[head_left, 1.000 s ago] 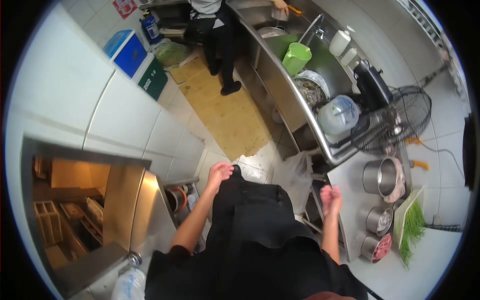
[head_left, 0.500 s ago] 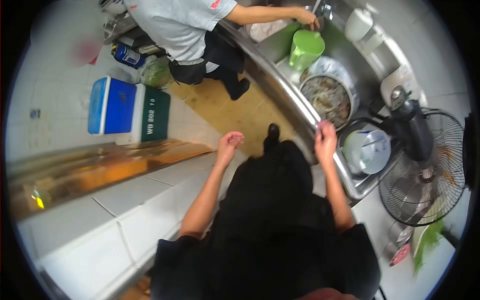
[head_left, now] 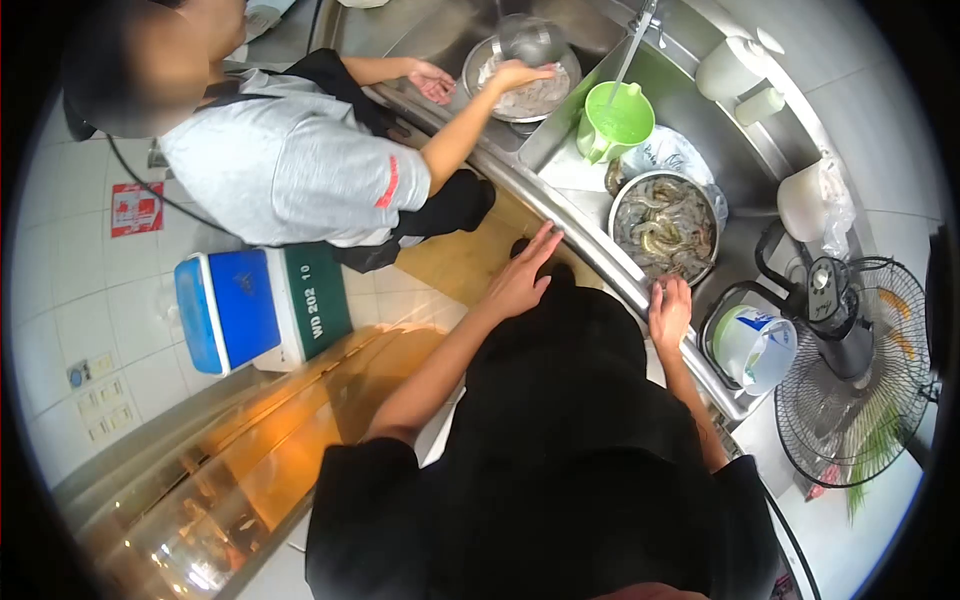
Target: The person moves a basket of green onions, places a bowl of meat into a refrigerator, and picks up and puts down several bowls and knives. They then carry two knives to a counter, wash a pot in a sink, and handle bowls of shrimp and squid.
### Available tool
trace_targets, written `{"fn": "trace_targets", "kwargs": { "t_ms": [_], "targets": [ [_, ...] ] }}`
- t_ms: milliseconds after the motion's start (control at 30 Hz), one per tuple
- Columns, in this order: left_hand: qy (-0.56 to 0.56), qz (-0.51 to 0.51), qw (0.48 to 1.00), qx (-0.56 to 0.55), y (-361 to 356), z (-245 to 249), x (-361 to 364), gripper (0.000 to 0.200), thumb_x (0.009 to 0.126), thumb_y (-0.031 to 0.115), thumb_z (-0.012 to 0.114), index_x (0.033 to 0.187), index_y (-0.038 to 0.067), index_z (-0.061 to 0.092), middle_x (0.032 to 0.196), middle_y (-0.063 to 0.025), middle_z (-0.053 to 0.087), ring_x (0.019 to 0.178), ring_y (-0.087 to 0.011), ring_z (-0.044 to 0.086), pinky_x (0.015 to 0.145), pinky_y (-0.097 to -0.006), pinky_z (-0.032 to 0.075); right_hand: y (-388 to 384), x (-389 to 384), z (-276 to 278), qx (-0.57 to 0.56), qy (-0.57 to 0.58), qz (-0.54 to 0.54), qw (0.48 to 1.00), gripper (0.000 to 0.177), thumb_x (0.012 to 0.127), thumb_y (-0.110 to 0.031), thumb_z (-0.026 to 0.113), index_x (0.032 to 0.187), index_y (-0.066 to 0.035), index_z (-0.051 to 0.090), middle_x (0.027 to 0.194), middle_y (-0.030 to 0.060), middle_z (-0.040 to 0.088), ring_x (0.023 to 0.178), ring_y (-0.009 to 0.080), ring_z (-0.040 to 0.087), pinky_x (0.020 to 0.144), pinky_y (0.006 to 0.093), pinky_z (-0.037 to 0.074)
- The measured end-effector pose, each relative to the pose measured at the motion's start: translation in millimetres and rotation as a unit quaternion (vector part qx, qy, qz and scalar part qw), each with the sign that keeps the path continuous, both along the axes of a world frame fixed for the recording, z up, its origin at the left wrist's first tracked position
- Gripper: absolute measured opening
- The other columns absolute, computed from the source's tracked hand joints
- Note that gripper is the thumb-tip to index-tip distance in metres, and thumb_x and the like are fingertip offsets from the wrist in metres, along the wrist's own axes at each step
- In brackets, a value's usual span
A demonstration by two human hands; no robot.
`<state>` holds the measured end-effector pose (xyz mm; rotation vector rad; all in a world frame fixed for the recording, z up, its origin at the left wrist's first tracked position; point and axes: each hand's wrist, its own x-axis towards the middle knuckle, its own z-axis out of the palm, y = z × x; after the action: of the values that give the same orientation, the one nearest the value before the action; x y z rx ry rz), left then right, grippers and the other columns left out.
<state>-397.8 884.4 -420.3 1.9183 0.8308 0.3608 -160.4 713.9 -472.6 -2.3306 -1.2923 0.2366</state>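
Observation:
My left hand [head_left: 522, 280] is open, fingers stretched out, with the tips at the front edge of the metal sink [head_left: 600, 252]. My right hand [head_left: 670, 312] rests at the same edge farther right, its fingers loosely bent and nothing in them. Just beyond it, inside the sink, sits a metal bowl [head_left: 716, 232] of raw shrimp [head_left: 662, 225]. Behind the bowl are a crumpled plastic bag [head_left: 668, 150] and a green pitcher [head_left: 612, 125], into which water runs from the tap [head_left: 636, 45].
A co-worker [head_left: 300, 165] stands at left, hands over a bowl of whitish food [head_left: 530, 95]. Right of me are a white plastic tub [head_left: 757, 345] and a black fan [head_left: 850, 400]. Blue [head_left: 235, 305] and green coolers [head_left: 315, 300] stand on the left.
My left hand has moved right to the sink edge, its fingers now extended. My right hand stays near the rim. The co-worker's hand has left the tap for the other bowl; water now fills the pitcher.

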Motion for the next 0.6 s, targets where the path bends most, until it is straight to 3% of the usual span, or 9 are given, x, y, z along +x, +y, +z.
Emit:
{"fn": "trace_targets", "kwargs": {
  "t_ms": [133,167,200,267,300,467,500,533,600],
  "targets": [
    [0.028,-0.101,0.995,-0.004,48.7,-22.8,13.9,0.053,0.076,-0.004,0.054,0.127,0.008,0.046,0.137,-0.0084,0.040,0.124,-0.0272,0.040,0.097,-0.0357,0.040,2.3,-6.4,-1.6,0.000,-0.060,-0.028,0.998,0.014,0.080,-0.014,0.051,0.086,-0.002,0.055,0.088,0.0170,0.053,0.086,0.0356,0.050,0.074,0.0441,0.041],
    [-0.061,-0.089,0.993,0.038,57.5,-32.0,17.7,0.044,0.077,-0.005,0.053,0.119,0.005,0.052,0.128,-0.0090,0.050,0.110,-0.0237,0.053,0.090,-0.0318,0.045,0.2,-6.7,-0.9,0.002,-0.060,-0.022,0.998,0.012,0.077,-0.013,0.051,0.083,-0.002,0.054,0.085,0.0170,0.052,0.083,0.0357,0.050,0.073,0.0445,0.041],
    [-0.062,-0.091,0.994,0.028,66.9,-42.3,21.0,0.044,0.077,-0.005,0.053,0.119,0.005,0.052,0.128,-0.0090,0.050,0.110,-0.0237,0.053,0.090,-0.0318,0.045,-2.9,-5.6,-0.7,0.001,-0.058,-0.015,0.998,0.011,0.075,-0.011,0.051,0.081,-0.002,0.053,0.083,0.0170,0.051,0.081,0.0358,0.050,0.071,0.0448,0.040],
    [-0.025,-0.092,0.990,-0.102,77.0,-44.8,22.8,0.036,0.078,-0.006,0.051,0.111,0.003,0.058,0.117,-0.0083,0.059,0.086,-0.0184,0.062,0.077,-0.0275,0.049,-6.4,-3.4,-6.3,-0.014,-0.066,-0.012,0.998,0.009,0.071,-0.008,0.051,0.077,-0.002,0.051,0.079,0.0173,0.049,0.077,0.0364,0.048,0.067,0.0455,0.040],
    [-0.087,-0.066,0.983,-0.145,74.6,-42.2,25.2,0.030,0.081,-0.006,0.049,0.108,0.001,0.060,0.111,-0.0083,0.063,0.068,-0.0119,0.060,0.065,-0.0244,0.049,-12.2,-4.6,-6.0,-0.016,-0.063,-0.016,0.998,0.010,0.071,-0.008,0.051,0.078,-0.002,0.051,0.080,0.0172,0.049,0.077,0.0363,0.049,0.066,0.0456,0.040],
    [-0.087,-0.092,0.965,-0.228,89.6,-87.0,32.7,0.026,0.087,-0.003,0.043,0.108,-0.003,0.059,0.105,-0.0114,0.063,0.066,-0.0122,0.060,0.056,-0.0234,0.052,-10.0,0.5,-11.4,-0.020,-0.066,-0.011,0.998,0.017,0.067,-0.010,0.051,0.082,-0.002,0.053,0.081,0.0169,0.050,0.079,0.0356,0.050,0.068,0.0458,0.042],
    [-0.094,-0.060,0.949,-0.296,92.2,-89.0,34.8,0.026,0.087,-0.002,0.042,0.107,-0.003,0.059,0.105,-0.0119,0.063,0.067,-0.0128,0.060,0.054,-0.0240,0.053,-15.0,3.3,-15.5,-0.039,-0.069,-0.005,0.997,0.023,0.066,-0.014,0.052,0.085,-0.003,0.055,0.083,0.0175,0.051,0.080,0.0363,0.051,0.069,0.0462,0.043],
    [-0.093,-0.037,0.923,-0.372,88.3,-89.6,38.0,0.027,0.088,-0.001,0.040,0.107,-0.003,0.059,0.104,-0.0124,0.062,0.067,-0.0133,0.060,0.053,-0.0246,0.054,-14.5,1.9,-13.9,-0.002,-0.099,-0.011,0.995,0.018,0.072,-0.006,0.048,0.086,-0.003,0.058,0.086,0.0138,0.056,0.082,0.0325,0.054,0.072,0.0401,0.045],
    [-0.113,-0.044,0.927,-0.355,88.2,-83.6,40.0,0.026,0.088,-0.001,0.040,0.105,-0.005,0.059,0.105,-0.0135,0.061,0.070,-0.0152,0.062,0.051,-0.0261,0.056,-12.2,0.1,-9.5,0.000,-0.098,-0.023,0.995,0.018,0.071,-0.006,0.048,0.086,-0.002,0.057,0.085,0.0149,0.055,0.079,0.0336,0.053,0.070,0.0409,0.045]
  ]
}}
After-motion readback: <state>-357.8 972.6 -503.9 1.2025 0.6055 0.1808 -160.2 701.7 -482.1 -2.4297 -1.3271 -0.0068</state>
